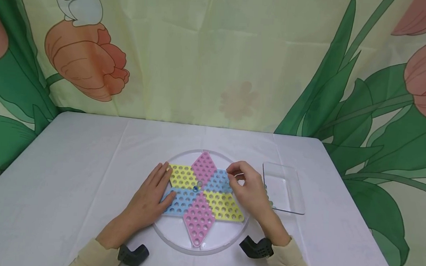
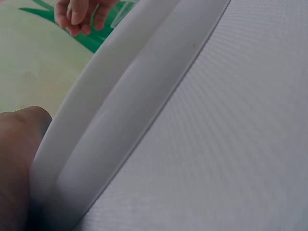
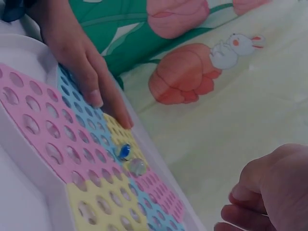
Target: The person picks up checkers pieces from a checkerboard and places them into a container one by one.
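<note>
A round Chinese checkers board [image 1: 199,219] with a pink, yellow and blue star of holes lies on the table. Near its centre sit a blue marble [image 3: 125,151] and a clear marble [image 3: 137,166], side by side. My left hand [image 1: 147,199] rests on the board's left side, fingers stretched along the yellow and blue points. Over the right blue point hovers my right hand [image 1: 248,186], its thumb and forefinger tips brought close together. Whether a marble is between those fingertips is hidden. In the right wrist view the right hand's fingers [image 3: 248,216] look bent.
A clear square box [image 1: 292,188] stands right of the board, with several greenish marbles [image 1: 270,203] along its left side, partly behind the right hand. A white cloth covers the table [image 1: 90,163]. Behind hangs a printed curtain [image 1: 187,60] with tulips and a rabbit.
</note>
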A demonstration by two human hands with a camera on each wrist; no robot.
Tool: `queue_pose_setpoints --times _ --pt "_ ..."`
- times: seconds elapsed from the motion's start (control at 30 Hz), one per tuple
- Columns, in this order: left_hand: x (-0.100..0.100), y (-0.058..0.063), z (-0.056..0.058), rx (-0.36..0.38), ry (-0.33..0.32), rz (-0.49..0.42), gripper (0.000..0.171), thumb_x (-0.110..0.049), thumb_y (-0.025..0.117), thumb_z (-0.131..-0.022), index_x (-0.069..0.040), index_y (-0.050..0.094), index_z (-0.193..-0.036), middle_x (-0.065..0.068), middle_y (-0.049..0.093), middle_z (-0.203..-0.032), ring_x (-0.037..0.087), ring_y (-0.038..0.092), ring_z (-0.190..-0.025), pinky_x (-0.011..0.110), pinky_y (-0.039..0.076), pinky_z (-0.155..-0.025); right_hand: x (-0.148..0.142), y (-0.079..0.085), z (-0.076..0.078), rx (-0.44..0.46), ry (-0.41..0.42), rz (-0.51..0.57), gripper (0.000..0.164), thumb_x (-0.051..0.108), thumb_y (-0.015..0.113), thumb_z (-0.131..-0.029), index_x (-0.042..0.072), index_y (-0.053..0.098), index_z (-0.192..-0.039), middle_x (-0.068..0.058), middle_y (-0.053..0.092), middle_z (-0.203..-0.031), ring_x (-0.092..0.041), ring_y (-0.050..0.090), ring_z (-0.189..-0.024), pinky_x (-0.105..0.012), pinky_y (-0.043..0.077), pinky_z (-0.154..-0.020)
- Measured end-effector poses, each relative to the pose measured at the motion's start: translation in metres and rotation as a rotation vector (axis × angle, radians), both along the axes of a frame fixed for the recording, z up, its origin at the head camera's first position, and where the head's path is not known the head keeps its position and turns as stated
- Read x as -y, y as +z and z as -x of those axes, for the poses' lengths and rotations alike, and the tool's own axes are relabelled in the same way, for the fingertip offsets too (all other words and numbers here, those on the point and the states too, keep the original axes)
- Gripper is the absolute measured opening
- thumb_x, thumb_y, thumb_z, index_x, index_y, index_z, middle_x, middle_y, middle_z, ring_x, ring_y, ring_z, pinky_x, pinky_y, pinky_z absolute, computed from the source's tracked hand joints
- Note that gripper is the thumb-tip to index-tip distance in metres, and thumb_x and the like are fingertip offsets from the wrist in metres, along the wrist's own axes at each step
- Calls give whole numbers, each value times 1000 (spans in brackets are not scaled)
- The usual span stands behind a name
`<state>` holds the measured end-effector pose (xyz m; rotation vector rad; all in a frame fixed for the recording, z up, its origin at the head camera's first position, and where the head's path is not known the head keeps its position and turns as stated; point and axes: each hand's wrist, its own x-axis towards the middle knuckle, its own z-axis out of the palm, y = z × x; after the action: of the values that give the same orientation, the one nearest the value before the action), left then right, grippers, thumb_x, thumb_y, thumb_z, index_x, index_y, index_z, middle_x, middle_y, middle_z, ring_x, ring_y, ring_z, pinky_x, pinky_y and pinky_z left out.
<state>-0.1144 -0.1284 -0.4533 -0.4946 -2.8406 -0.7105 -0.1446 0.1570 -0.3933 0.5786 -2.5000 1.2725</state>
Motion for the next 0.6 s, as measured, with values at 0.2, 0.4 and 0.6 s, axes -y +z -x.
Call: queue_pose_setpoints --times 0.2,0.4,0.6 --pt "1 -1 0 8 4 -2 70 -32 58 -97 2 32 -153 17 21 -164 35 16 -153 54 23 -121 21 -12 -2 23 97 -20 13 -1 64 -91 5 64 -103 -8 67 -100 -12 62 -91 -28 58 -79" --pt "0 -3 1 10 1 -8 70 -32 58 -97 2 32 -153 17 22 -164 35 16 -153 54 23 -122 40 -25 -1 31 163 -63 13 -2 63 -92 4 64 -103 -6 68 -100 -13 64 -91 -24 57 -78" --pt "0 -3 1 -1 0 -1 71 -33 58 -97 1 32 -153 16 22 -164 35 16 -153 53 23 -122 51 -30 0 66 176 -76 15 -3 63 -91 4 65 -105 -5 69 -103 -14 65 -94 -25 57 -81"
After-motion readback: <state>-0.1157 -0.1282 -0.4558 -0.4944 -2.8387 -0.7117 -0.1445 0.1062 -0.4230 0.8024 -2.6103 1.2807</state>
